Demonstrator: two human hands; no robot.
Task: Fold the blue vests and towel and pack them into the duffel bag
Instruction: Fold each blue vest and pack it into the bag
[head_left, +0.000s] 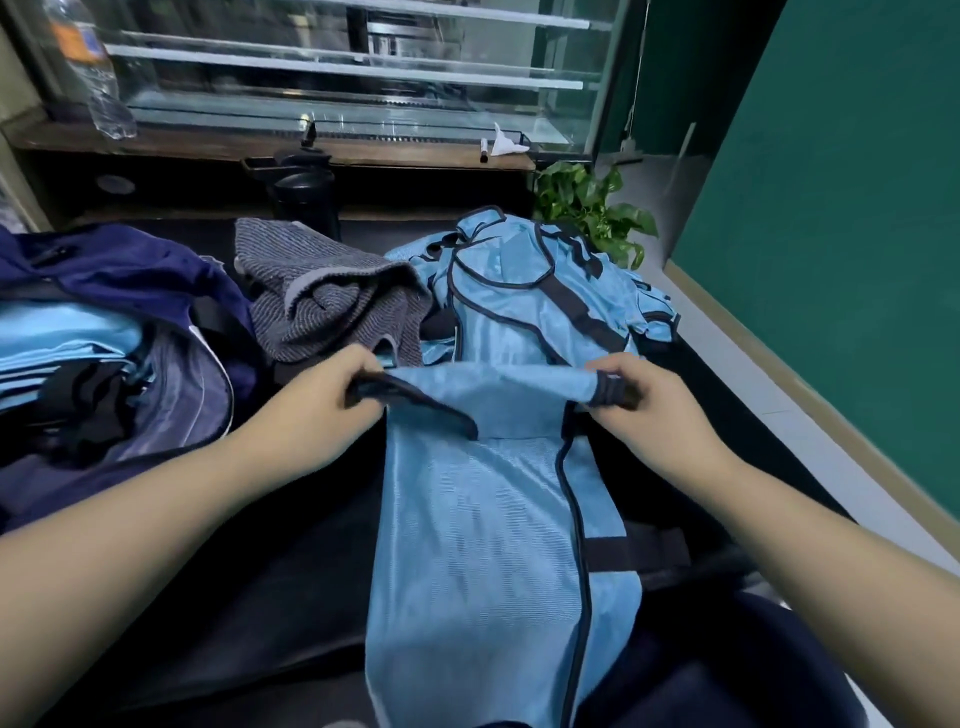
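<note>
1. Duffel bag (171, 322), navy, soft and slumped, sits well left of the left fingers; mouth open, folded light-blue fabric (57, 332) stacked inside.
2. Towel (332, 296), grey, ribbed weave, crumpled in a heap, just beyond the left fingers.
3. Left hand (332, 395): fingers curled, pinching the dark-trimmed top corner of the near vest (478, 519).
4. Near vest: light-blue shiny mesh, thin navy piping along its edges, a wide dark strap at its right side. It lies long and flat from the fingers down toward the person, top edge lifted taut between both hands.
5. Right hand (644, 400): fingers curled, gripping the vest's other top corner at a dark ribbed band.
6. Vest pile (524, 280), same blue mesh with navy trim, rumpled, just beyond the fingers and touching the near vest's far edge.
7. Table (291, 561), dark and smooth, bare strip under the left forearm; right edge runs close past the right fingers, floor (737, 364) beyond.
</note>
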